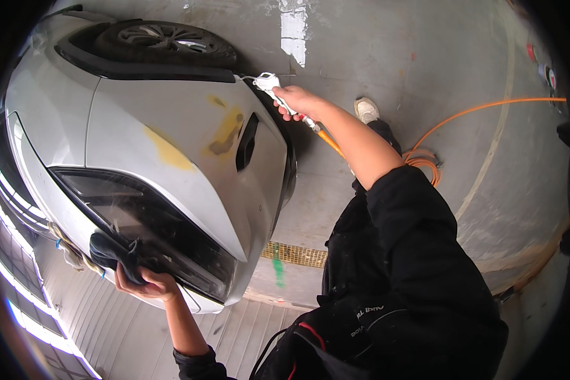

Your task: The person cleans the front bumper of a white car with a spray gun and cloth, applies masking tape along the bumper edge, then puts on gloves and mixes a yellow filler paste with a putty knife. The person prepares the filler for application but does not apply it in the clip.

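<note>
We take as landmark the yellow patch with a grey-brown centre (225,136) on the silver-white car body (133,101). Our right hand (301,102) is wrapped around the white pistol-shaped air blow gun (266,82), above and right of the patch. The gun's long axis slopes from the orange flexible hose (330,142) up and left; its thin nozzle (245,78) points left, running past the patch rather than onto it. From this angle we cannot tell whether the tip touches the car. Our left hand (147,285) pinches the folded dark cloth (123,253) between thumb and fingers, well below and left of the patch. The right hand is nearer the patch.
</note>
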The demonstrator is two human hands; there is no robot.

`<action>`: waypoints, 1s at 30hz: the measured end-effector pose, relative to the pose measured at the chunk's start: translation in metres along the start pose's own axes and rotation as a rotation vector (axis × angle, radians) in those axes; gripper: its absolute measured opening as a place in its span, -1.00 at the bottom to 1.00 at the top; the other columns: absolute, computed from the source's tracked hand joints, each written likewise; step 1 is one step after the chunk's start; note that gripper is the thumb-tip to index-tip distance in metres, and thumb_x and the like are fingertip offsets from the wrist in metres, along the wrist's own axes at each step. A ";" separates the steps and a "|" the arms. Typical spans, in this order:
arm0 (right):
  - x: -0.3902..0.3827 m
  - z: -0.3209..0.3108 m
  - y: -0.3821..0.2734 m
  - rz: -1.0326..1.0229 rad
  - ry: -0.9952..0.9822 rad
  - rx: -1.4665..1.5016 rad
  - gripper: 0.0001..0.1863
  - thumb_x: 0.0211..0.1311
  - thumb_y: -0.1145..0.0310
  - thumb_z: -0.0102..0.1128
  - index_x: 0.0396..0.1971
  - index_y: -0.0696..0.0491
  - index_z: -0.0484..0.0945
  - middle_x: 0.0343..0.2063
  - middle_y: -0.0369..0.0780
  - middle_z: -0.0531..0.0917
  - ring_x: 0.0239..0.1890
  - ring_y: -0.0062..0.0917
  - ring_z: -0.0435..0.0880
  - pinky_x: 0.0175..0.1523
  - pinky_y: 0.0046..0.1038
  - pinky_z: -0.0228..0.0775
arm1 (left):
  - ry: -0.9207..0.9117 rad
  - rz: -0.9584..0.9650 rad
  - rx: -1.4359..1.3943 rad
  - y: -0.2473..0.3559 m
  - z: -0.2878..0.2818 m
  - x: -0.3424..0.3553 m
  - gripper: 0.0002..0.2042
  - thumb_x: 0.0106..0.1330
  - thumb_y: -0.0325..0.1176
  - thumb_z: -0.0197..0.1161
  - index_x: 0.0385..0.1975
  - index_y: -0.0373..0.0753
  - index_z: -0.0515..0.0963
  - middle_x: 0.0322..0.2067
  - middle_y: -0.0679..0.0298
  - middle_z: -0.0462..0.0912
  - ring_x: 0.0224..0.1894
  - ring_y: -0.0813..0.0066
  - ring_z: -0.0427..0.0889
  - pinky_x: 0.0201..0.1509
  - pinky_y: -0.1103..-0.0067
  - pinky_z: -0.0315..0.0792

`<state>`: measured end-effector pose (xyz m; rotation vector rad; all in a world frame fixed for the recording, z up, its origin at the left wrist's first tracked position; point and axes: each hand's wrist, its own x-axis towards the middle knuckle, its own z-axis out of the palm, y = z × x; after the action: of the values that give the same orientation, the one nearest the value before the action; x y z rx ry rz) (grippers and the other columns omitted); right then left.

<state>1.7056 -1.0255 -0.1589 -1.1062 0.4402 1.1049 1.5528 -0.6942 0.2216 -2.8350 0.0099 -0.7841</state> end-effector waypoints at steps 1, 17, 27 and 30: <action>-0.005 0.003 -0.006 -0.021 -0.022 0.014 -0.49 0.57 -0.12 -0.11 -0.22 0.08 0.50 -0.52 -0.35 0.56 -0.57 -0.63 0.55 -0.58 -0.54 0.25 | 0.004 -0.015 0.029 0.000 0.000 0.000 -0.48 0.40 -0.05 0.04 0.14 -0.37 0.50 -0.02 -0.02 0.47 0.06 0.04 0.49 0.26 0.21 0.32; -0.048 0.006 -0.025 0.003 0.054 -0.200 -0.48 0.58 -0.10 -0.14 -0.18 0.11 0.51 -0.56 -0.34 0.56 -0.64 -0.65 0.52 -0.62 -0.55 0.24 | 0.016 -0.054 -0.044 0.001 0.000 0.000 -0.48 0.41 -0.01 0.06 0.14 -0.34 0.51 -0.05 -0.02 0.47 0.04 0.05 0.51 0.22 0.24 0.36; -0.123 0.022 -0.043 -0.041 -0.071 -0.167 -0.51 0.58 -0.12 -0.09 -0.17 0.06 0.48 -0.58 -0.39 0.53 -0.63 -0.72 0.51 -0.66 -0.62 0.18 | 0.021 -0.049 -0.123 0.006 -0.003 0.003 -0.56 0.29 -0.29 0.15 0.15 -0.33 0.51 -0.03 -0.05 0.48 0.02 0.01 0.54 0.20 0.23 0.42; -0.137 0.016 -0.034 0.010 -0.073 -0.157 -0.50 0.57 -0.13 -0.10 -0.17 0.06 0.49 -0.57 -0.39 0.53 -0.62 -0.71 0.52 -0.64 -0.61 0.18 | 0.026 -0.040 -0.125 0.007 -0.004 0.004 -0.56 0.24 -0.34 0.17 0.13 -0.34 0.52 -0.02 -0.06 0.49 0.02 0.00 0.54 0.20 0.23 0.42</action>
<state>1.6728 -1.0786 -0.0317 -1.1980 0.3058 1.2007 1.5550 -0.7021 0.2255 -2.9507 0.0058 -0.8576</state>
